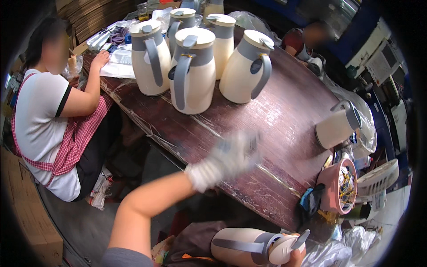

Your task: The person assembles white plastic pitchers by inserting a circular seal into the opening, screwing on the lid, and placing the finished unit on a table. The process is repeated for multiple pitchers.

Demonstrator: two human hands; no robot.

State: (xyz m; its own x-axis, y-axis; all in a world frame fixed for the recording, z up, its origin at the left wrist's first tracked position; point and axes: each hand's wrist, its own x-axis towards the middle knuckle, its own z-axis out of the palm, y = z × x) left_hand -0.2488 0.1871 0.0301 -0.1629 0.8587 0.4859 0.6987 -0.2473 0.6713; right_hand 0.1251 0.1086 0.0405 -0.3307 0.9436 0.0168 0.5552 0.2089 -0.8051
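A cream and grey thermos jug (240, 244) lies on its side across my lap, its handle facing up. My right hand (295, 259) is at its mouth, the fingers closed on the cream lid (281, 250) with its grey lever; the lid sits tilted at the jug's neck. Over the table's near edge is my left hand (222, 161) in a white knitted glove, arm stretched out. Motion smears its fingers, and a dark greyish patch shows at their tips that I cannot make out. Beyond it stand several similar lidded jugs (195, 91).
Another jug (334, 129) stands at the right of the dark red table (284, 120). A pink bucket (329, 184) of small parts and a white fan (378, 178) are near it. One person (49, 133) sits at left, another (296, 44) at the far side. Plastic bags (342, 249) lie lower right.
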